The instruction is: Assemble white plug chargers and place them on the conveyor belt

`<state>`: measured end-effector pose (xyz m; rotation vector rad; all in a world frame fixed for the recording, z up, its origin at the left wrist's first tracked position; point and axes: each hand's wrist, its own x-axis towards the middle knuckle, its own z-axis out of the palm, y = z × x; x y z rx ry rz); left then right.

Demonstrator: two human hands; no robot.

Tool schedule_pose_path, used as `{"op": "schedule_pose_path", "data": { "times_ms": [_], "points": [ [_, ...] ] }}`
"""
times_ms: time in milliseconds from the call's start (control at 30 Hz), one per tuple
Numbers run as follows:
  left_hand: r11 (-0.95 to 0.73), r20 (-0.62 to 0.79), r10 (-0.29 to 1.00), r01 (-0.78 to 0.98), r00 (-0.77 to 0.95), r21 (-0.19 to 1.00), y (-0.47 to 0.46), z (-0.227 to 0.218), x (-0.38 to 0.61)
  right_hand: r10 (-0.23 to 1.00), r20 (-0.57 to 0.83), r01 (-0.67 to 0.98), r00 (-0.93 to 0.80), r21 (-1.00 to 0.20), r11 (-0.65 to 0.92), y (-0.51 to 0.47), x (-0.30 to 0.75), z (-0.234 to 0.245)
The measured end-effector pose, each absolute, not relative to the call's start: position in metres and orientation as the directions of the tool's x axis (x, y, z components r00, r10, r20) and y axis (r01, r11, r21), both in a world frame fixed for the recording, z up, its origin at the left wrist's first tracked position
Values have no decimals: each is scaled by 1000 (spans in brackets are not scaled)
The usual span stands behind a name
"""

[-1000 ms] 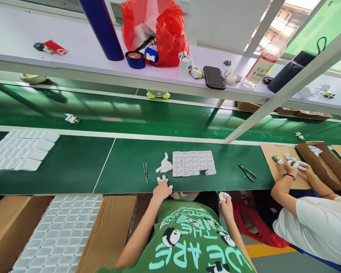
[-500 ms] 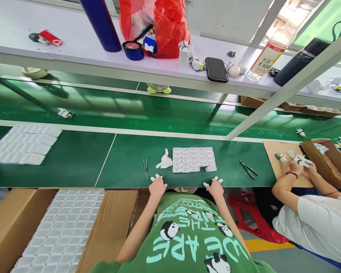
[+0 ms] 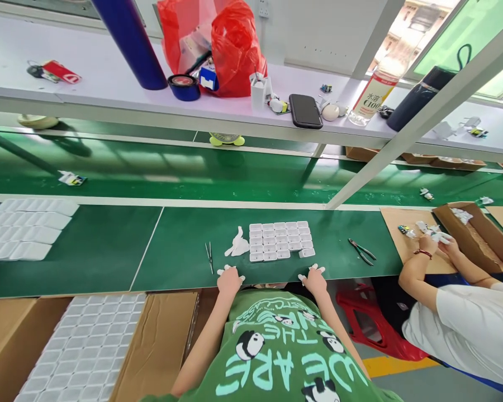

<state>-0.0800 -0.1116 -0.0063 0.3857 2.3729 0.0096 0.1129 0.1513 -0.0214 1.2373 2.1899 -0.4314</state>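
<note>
Both hands rested flat on the near edge of the green surface (image 3: 184, 245), grips released and holding nothing. The left hand (image 3: 229, 279) lay just below the thin metal tweezers (image 3: 209, 256); the right hand (image 3: 314, 278) lay near the block of small white plastic cases (image 3: 280, 240).

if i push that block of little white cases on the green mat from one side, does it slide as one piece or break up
Probably breaks up: the white cases look like separate small boxes laid in rows, and one already sits slightly apart at the right end. They seem light, thin plastic, so they would likely slide easily on the green mat. Being flat and low, they are unlikely to tip or roll.
</note>
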Motion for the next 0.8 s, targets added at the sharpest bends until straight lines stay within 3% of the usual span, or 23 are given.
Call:
{"op": "schedule_pose_path", "data": {
  "times_ms": [500, 667, 800],
  "points": [
    [950, -678, 304, 268, -670, 162, -121, 0, -87, 653, -594, 850, -470, -104, 517, 162, 108, -18],
    [928, -571, 373, 310, -732, 208, -107, 16, -91, 653, -595, 852, -468, -109, 511, 159, 107, -17],
    [871, -418, 490, 449, -765, 198, -92, 25, -86, 661, -606, 871, -443, -114, 478, 159, 115, -19]
  ]
}}
